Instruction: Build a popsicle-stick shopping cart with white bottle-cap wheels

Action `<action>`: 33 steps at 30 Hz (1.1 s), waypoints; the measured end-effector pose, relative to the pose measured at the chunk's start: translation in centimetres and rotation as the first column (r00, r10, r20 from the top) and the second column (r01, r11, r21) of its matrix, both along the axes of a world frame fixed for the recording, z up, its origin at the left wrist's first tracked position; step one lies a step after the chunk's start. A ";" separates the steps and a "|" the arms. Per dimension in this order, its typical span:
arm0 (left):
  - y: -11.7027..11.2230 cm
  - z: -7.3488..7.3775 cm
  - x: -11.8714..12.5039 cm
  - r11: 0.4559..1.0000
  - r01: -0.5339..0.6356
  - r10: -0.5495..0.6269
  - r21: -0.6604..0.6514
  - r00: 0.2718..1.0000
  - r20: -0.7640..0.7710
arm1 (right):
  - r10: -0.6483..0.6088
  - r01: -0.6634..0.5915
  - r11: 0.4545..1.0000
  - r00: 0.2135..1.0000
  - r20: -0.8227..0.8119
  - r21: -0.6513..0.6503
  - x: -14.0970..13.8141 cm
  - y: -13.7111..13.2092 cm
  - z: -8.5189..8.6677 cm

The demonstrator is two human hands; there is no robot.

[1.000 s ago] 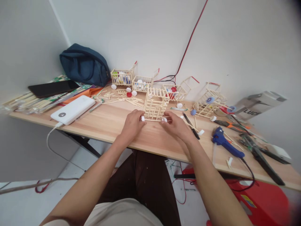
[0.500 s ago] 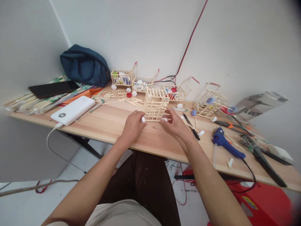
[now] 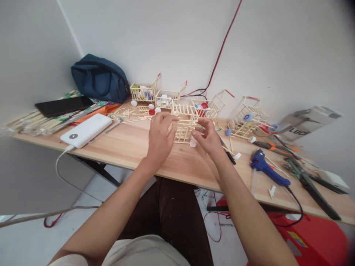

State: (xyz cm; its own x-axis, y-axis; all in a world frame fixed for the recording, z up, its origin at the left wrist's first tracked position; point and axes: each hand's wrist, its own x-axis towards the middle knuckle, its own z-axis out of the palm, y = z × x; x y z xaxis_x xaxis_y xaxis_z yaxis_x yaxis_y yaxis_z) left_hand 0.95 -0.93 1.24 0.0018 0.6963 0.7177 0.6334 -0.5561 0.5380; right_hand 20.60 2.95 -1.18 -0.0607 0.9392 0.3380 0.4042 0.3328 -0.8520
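Stick frame: a small open lattice of pale sticks [image 3: 183,137] stands upright on the wooden desk [image 3: 132,146], near its front edge, between the two hands.
Wheel: a white disc [image 3: 193,142] sits at the frame's lower right corner, just below the right hand's fingers.
Left hand: the hand [image 3: 161,137] is raised at the frame's left side, fingers bent, their tips overlapping the sticks; whether they grip cannot be told.
Right hand: the hand [image 3: 210,139] is at the frame's right side, thumb and fingers apart; contact with the sticks is unclear.
Behind the frame: four stick carts stand in a row near the wall, three of them holding bottle caps; loose sticks [image 3: 159,120] and a red cap [image 3: 151,112] lie before the left pair.
Right of the hands: a black pen [image 3: 230,158], then a blue glue gun [image 3: 267,171] and orange-handled pliers [image 3: 273,147].
Left of the hands: a white power bank [image 3: 86,131], a dark phone [image 3: 63,106] lying on packaged sticks, and a blue bag [image 3: 100,78].
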 end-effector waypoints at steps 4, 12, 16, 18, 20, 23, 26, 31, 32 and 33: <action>0.8 0.3 0.3 0.997 0.022 -0.010 0.078 0.988 -0.151 | -0.088 0.084 0.991 0.996 0.034 0.106 -0.5 -0.6 -0.3; 1.8 -0.2 0.9 0.997 0.015 0.003 0.082 0.975 -0.221 | -0.067 0.057 0.992 0.994 0.083 0.113 -0.9 0.3 -1.4; 2.1 -0.2 1.0 0.996 0.027 -0.007 0.090 0.976 -0.216 | -0.051 0.036 0.990 0.993 0.107 0.134 -0.7 0.6 -1.3; 2.3 -0.2 1.0 0.996 0.025 -0.006 0.086 0.977 -0.214 | -0.054 0.039 0.991 0.992 0.118 0.129 -0.7 0.6 -1.3; 2.4 -0.2 1.0 0.997 0.016 0.001 0.077 0.977 -0.215 | -0.057 0.042 0.991 0.991 0.118 0.127 -0.7 0.6 -1.3; 2.5 -0.3 1.1 0.997 0.002 0.015 0.081 0.978 -0.208 | -0.061 0.045 0.989 0.992 0.112 0.143 -0.8 0.6 -1.3; 2.5 -0.4 1.1 0.996 -0.009 0.025 0.086 0.981 -0.191 | -0.062 0.040 0.985 0.990 0.127 0.165 -0.7 0.6 -1.2; 2.7 -1.0 1.1 0.990 0.010 0.013 0.141 0.986 -0.165 | -0.062 0.033 0.984 0.984 0.166 0.177 -0.5 0.6 -1.2; 2.8 -1.1 1.1 0.988 0.012 0.013 0.155 0.987 -0.160 | -0.058 0.027 0.983 0.984 0.170 0.180 -0.4 0.6 -1.2; 2.8 -1.2 1.1 0.986 0.014 0.012 0.167 0.988 -0.157 | -0.057 0.024 0.983 0.983 0.174 0.183 -0.4 0.7 -1.3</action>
State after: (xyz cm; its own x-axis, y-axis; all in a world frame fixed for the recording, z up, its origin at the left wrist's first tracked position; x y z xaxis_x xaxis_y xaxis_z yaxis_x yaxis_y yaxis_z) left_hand 2.05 1.88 0.06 0.1240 0.5662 0.8149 0.7020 -0.6305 0.3312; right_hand 20.20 3.62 -2.44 -0.0979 0.8671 0.4884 0.5598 0.4537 -0.6934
